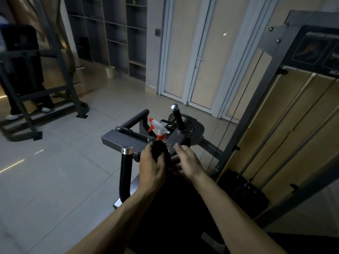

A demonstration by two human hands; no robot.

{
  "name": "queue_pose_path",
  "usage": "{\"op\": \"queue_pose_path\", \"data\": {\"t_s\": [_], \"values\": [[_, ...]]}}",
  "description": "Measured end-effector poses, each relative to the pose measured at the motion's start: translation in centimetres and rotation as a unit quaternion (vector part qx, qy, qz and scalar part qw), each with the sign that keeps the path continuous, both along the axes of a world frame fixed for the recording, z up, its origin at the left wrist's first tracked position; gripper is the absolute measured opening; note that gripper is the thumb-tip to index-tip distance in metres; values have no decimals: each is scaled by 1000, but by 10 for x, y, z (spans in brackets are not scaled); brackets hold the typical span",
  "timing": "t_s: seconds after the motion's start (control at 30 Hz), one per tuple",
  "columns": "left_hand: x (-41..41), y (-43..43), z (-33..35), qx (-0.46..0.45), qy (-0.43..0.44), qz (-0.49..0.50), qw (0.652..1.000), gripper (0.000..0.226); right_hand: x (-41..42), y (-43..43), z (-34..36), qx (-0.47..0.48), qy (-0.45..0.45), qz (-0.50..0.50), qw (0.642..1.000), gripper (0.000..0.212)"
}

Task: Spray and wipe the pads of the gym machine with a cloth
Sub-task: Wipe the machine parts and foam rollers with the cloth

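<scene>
My left hand (152,166) gripping a bunched black cloth (160,149), my right hand (187,162) loose-fingered just beside it, white spray bottle with orange trigger (158,127) just beyond my hands on grey metal gym machine (122,140)

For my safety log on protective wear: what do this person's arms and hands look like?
The left hand and right hand are ungloved. Both forearms are bare, no sleeve in view. No watch, band or ring shows in the dim light.
</scene>
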State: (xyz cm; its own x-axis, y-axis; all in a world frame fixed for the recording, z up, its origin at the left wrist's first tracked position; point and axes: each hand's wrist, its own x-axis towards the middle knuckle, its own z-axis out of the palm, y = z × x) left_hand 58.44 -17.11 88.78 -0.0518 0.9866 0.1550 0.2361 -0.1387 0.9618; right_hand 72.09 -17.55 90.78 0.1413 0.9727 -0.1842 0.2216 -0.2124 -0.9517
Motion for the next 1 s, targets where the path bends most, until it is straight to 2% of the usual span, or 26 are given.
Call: {"op": "queue_pose_path", "data": {"t_s": [0.03, 0.1, 0.2, 0.33, 0.43, 0.5, 0.57, 0.63, 0.67, 0.8, 0.87, 1.0], "values": [[6, 13, -7, -19, 8, 25, 999, 19, 10, 20, -13, 3, -58, -13, 998, 28], [13, 33, -21, -48, 10, 62, 997, 31, 19, 49, -27, 22, -117, 7, 993, 38], [23, 49, -24, -75, -12, 137, 988, 32, 23, 86, -31, 50, -90, 75, 992, 67], [30, 52, -17, -79, -75, 212, 971, 23, 10, 125, -40, 98, -74, 141, 982, 73], [32, 56, -7, -86, -85, 254, 960, 15, -1, 139, -44, 127, -73, 156, 977, 76], [35, 62, -2, -87, -96, 262, 956, 13, 1, 141, -45, 169, -113, 155, 967, 71], [40, 68, 0, -88, -98, 271, 953, 15, 8, 138, -47, 197, -142, 151, 958, 52], [49, 75, 0, -86, -100, 271, 954, 14, 23, 132, -47, 209, -126, 133, 961, 29], [53, 78, -1, -85, -99, 269, 954, 16, 31, 129, -46, 210, -111, 124, 964, 25], [83, 97, -11, -102, -98, 230, 963, 26, 87, 119, -58, 174, -45, 46, 983, 37], [94, 103, -13, -105, -101, 210, 967, 30, 116, 118, -71, 149, -56, 13, 987, 39], [114, 112, -16, -108, -96, 182, 973, 28, 154, 117, -93, 73, -110, -10, 991, 21]]}}
